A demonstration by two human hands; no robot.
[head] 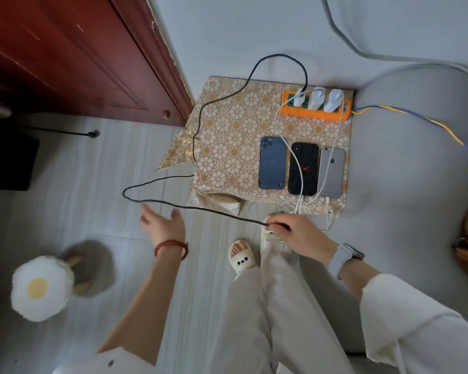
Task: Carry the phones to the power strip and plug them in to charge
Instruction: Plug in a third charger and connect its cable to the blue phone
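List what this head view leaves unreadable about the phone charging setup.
- Phone screens: the blue phone, black phone and silver phone lie face down, so charging status is hidden.
- Black cable tip: covered by the right hand.
- Left hand: motion-blurred.
- Orange power strip sockets: hidden under white chargers.

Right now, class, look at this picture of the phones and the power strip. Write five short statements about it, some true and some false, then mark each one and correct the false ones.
1. Three phones lie side by side on the patterned cloth. True: dark blue phone, black phone, grey phone.
2. The power strip is blue. False: it is orange.
3. The right hand has its grip on the black cable. True.
4. The left hand holds a phone. False: it is open and holds nothing.
5. Only one charger sits in the strip. False: three white chargers are plugged in.
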